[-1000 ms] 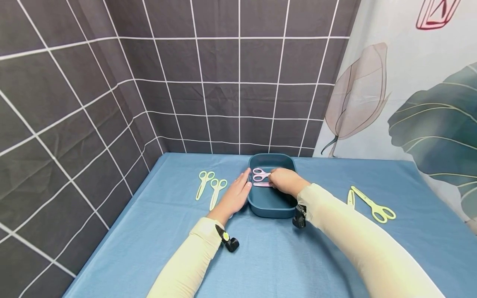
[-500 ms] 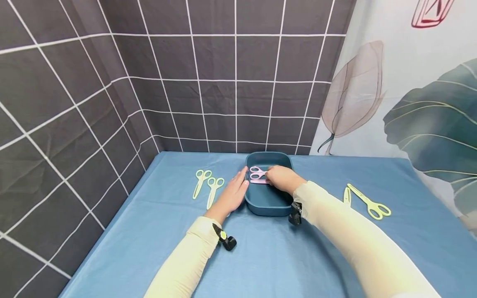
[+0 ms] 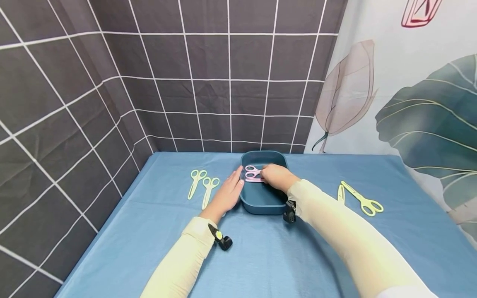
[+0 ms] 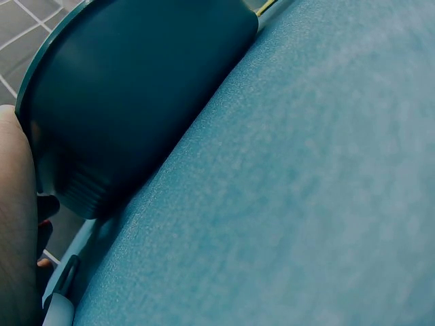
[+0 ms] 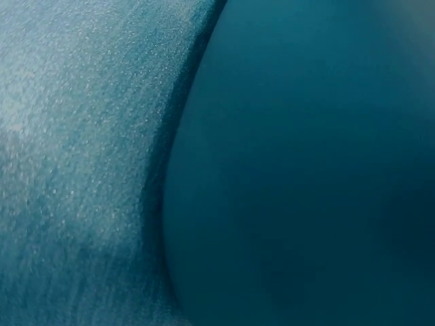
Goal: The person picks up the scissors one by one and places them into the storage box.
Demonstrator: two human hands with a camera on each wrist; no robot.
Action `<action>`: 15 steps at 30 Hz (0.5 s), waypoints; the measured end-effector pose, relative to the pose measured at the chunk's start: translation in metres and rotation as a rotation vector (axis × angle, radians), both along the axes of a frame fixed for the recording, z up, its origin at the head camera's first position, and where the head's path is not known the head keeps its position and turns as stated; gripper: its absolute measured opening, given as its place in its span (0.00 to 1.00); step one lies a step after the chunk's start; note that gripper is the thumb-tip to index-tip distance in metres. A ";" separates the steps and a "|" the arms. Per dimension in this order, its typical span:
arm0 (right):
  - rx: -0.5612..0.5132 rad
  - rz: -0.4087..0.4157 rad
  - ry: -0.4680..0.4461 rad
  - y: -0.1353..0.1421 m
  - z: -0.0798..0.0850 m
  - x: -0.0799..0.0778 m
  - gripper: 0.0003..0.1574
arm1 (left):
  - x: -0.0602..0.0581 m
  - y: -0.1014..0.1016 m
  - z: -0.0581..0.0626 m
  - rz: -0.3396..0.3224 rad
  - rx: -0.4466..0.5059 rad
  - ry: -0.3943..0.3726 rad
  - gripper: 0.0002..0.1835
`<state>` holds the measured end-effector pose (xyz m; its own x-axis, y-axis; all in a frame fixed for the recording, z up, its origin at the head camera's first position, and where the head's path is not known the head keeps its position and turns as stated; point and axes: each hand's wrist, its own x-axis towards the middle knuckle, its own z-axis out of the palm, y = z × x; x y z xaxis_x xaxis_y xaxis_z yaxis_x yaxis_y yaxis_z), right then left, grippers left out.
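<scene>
A dark teal box [image 3: 263, 210] stands on the blue-covered table in the head view. My left hand [image 3: 226, 194] lies along its left wall, fingers fairly straight and touching it; the left wrist view shows part of this hand [image 4: 15, 204] against the box wall [image 4: 136, 88]. Inside the box, my right hand [image 3: 277, 176] holds a pair of pink scissors [image 3: 251, 174] by the end away from the handle loops. A slim pink piece [image 3: 254, 180] lies alongside, its right end hidden by that hand. The right wrist view has only the box's outer wall [image 5: 292, 170] and cloth.
Two yellow-green scissors, the farther pair [image 3: 195, 182] and the nearer pair [image 3: 209, 190], lie left of the box. At right are another yellow-green pair [image 3: 363, 200] and a flat yellow-green piece [image 3: 340, 194], partly behind my right sleeve. A grid-patterned wall covering [image 3: 208, 97] rises behind.
The whole head view has shifted slightly, so everything appears farther left. Both hands keep nearly the same places at the box, and the pink scissors stay in it.
</scene>
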<state>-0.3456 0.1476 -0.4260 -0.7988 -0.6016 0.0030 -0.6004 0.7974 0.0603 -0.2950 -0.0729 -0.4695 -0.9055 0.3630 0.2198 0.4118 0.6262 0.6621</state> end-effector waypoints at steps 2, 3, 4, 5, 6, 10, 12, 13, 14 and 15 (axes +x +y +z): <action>-0.004 0.000 -0.001 -0.002 0.000 -0.001 0.12 | 0.000 -0.002 0.000 0.004 -0.004 -0.001 0.31; -0.007 0.008 0.002 -0.003 0.000 -0.001 0.13 | 0.000 -0.003 0.000 0.006 -0.003 0.001 0.31; -0.013 0.016 0.007 -0.004 0.001 -0.001 0.13 | 0.000 -0.004 0.000 0.010 -0.004 0.003 0.31; -0.018 0.023 0.013 -0.004 0.001 -0.001 0.13 | 0.000 -0.005 0.000 0.014 -0.001 0.001 0.30; -0.022 0.030 0.015 -0.004 0.001 -0.001 0.13 | 0.000 -0.005 0.000 0.019 -0.002 0.001 0.30; -0.028 0.039 0.022 -0.002 0.001 0.000 0.11 | 0.000 -0.003 0.000 0.024 -0.012 -0.004 0.30; -0.029 0.030 0.016 0.000 0.002 0.002 0.09 | 0.000 -0.002 -0.001 0.012 -0.014 -0.002 0.30; -0.032 0.026 0.011 0.001 0.002 0.002 0.09 | -0.001 -0.001 -0.001 0.006 -0.014 0.000 0.31; -0.036 0.022 0.005 0.001 0.003 0.003 0.08 | -0.001 -0.001 -0.001 0.003 -0.018 0.001 0.31; -0.041 0.026 0.005 0.001 0.003 0.003 0.08 | -0.001 -0.001 -0.002 -0.001 -0.015 0.005 0.31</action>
